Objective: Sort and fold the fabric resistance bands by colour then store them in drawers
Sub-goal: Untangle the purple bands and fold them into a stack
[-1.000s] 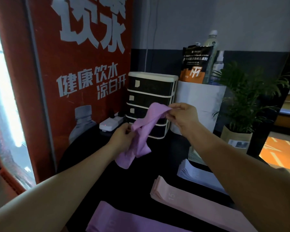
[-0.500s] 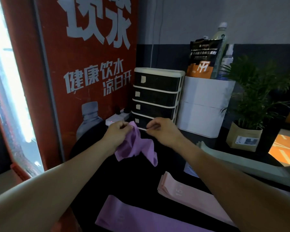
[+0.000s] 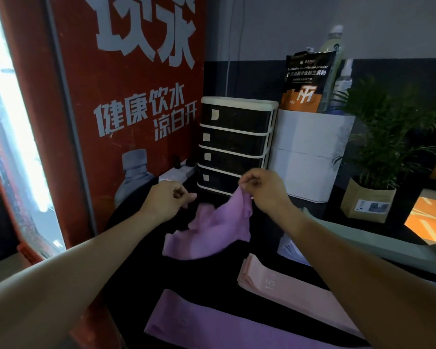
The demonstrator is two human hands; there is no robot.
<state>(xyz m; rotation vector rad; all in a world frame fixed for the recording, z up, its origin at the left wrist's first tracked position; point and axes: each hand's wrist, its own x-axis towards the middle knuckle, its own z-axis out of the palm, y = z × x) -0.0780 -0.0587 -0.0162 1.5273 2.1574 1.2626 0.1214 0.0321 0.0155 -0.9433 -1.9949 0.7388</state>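
Note:
My right hand (image 3: 262, 190) pinches the top edge of a crumpled purple band (image 3: 212, 233), which hangs from it and sags onto the black table (image 3: 136, 268). To its left, my left hand (image 3: 168, 199) hovers with curled fingers and holds nothing, just apart from the band. Behind both hands stands the black-and-cream drawer unit (image 3: 237, 144), its drawers all closed. Another purple band (image 3: 212, 326) lies flat near me. A pink stack (image 3: 292, 293) marked 15 lies to its right. A pale lavender stack (image 3: 290, 250) is partly hidden by my right arm.
A red water-dispenser panel (image 3: 136, 96) walls off the left. A white power strip (image 3: 179, 173) sits beside the drawers. On the right stand a white box (image 3: 310, 157) bearing a pouch (image 3: 307, 84) and bottles, a potted plant (image 3: 378, 152), and a long grey-green strip (image 3: 363, 238).
My left hand has let go of the purple band, which now hangs from my right hand alone. The right hand has moved to the right and the band has dropped lower.

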